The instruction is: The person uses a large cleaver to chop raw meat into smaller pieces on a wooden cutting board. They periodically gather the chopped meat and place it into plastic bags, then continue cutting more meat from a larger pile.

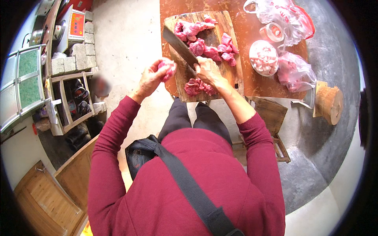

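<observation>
My left hand (152,80) is raised off the left edge of the wooden cutting board (228,29), its fingers closed round a piece of raw meat (168,70). Over the board, my right hand (208,70) grips a cleaver (179,46); its handle is hidden in my fist and the dark blade points to the far left. Several chunks of red meat (197,29) lie at the back and middle of the board. Nearest to me, a small heap of cut meat (199,87) sits by the board's front edge.
Right of the board on the brown table (236,8) stand a bowl of pale pieces (264,58), a round tub (271,32) and plastic bags (295,70). A log-like wooden block (330,104) is beyond the table's right corner. A wooden rack with shoes (75,98) stands at far left.
</observation>
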Available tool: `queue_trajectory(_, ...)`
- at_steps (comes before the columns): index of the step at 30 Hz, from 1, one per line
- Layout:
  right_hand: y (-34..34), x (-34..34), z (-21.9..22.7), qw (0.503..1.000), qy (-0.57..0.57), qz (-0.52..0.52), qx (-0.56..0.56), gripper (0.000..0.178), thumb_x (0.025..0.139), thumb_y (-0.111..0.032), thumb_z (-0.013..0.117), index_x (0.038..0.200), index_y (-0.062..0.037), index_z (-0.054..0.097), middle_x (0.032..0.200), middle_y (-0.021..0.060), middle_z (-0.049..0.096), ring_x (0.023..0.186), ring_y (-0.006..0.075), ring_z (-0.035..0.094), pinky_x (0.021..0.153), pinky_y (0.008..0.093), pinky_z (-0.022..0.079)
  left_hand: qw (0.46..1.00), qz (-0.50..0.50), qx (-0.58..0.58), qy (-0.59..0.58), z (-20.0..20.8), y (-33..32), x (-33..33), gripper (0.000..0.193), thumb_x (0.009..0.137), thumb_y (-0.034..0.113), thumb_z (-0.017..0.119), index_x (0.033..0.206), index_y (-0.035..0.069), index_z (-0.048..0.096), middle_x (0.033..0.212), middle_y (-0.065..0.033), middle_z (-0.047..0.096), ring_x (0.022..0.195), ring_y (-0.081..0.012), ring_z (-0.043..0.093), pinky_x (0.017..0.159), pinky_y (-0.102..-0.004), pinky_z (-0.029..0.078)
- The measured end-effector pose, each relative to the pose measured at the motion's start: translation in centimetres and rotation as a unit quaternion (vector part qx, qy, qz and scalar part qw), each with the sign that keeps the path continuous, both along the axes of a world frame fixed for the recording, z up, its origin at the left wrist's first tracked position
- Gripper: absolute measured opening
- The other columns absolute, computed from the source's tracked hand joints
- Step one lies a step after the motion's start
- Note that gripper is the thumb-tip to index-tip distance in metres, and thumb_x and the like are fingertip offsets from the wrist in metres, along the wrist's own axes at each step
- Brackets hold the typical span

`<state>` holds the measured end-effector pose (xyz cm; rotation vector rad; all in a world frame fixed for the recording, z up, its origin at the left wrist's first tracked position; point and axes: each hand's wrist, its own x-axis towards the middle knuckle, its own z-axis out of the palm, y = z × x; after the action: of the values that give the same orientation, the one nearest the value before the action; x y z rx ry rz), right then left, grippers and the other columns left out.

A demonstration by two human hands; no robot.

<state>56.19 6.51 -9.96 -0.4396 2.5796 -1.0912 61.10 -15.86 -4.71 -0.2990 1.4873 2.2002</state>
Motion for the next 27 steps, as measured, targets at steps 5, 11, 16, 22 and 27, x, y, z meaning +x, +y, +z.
queue_trajectory(5,3.6,1.5,4.6,0.982,-0.019,-0.124,-0.143,0.022,0.083,-0.018,0.052,0.093,0.0003,0.06,0.072,0.0203,0.06,0.068,0.0328,0.061,0.062,0.0404,0.046,0.986,0.032,0.008,0.163,2.6,6.1,-5.9,0.038,0.094,0.023,0.048,0.123,-0.001,0.045,0.119,-0.0107,0.055,0.1,-0.0158,0.057,0.09,-0.0264,0.047)
queue_trajectory(11,9.9,4.5,4.7,0.935,-0.051,-0.301,-0.179,0.018,0.087,-0.016,0.056,0.09,0.0005,0.061,0.058,0.004,0.054,0.05,0.012,0.052,0.048,0.0309,0.042,0.979,-0.094,-0.061,0.169,-1.7,11.6,-12.1,0.045,0.095,0.04,0.041,0.107,0.0,0.058,0.098,-0.0049,0.062,0.087,-0.0085,0.058,0.08,-0.0222,0.048)
queue_trajectory(16,11.7,7.5,6.0,0.887,-0.112,-0.359,-0.268,0.011,0.09,-0.013,0.054,0.087,-0.002,0.056,0.054,-0.0024,0.048,0.039,0.0058,0.043,0.034,0.0238,0.032,0.845,-0.124,-0.434,0.288,-3.3,11.7,-12.2,0.025,0.086,0.024,0.059,0.094,0.001,0.066,0.073,-0.0098,0.065,0.058,-0.0141,0.06,0.056,-0.0312,0.05)
queue_trajectory(22,12.4,10.6,4.7,0.884,-0.131,-0.379,-0.241,0.015,0.09,-0.015,0.055,0.082,-0.0026,0.053,0.051,-0.0008,0.048,0.037,0.007,0.044,0.033,0.0245,0.033,0.732,-0.074,-0.603,0.308,-7.9,6.8,-7.8,0.029,0.07,0.016,0.068,0.094,0.002,0.058,0.09,-0.0153,0.056,0.089,-0.033,0.055,0.079,-0.0403,0.046)
queue_trajectory(27,11.8,10.8,4.3,0.881,-0.146,-0.375,-0.249,0.017,0.089,-0.015,0.057,0.078,-0.0033,0.051,0.05,-0.0008,0.047,0.037,0.0077,0.045,0.033,0.0245,0.034,0.789,-0.08,-0.536,0.29,-10.5,5.9,-6.7,0.016,0.071,0.009,0.066,0.083,0.003,0.059,0.075,-0.0129,0.057,0.07,-0.0269,0.059,0.065,-0.037,0.049)
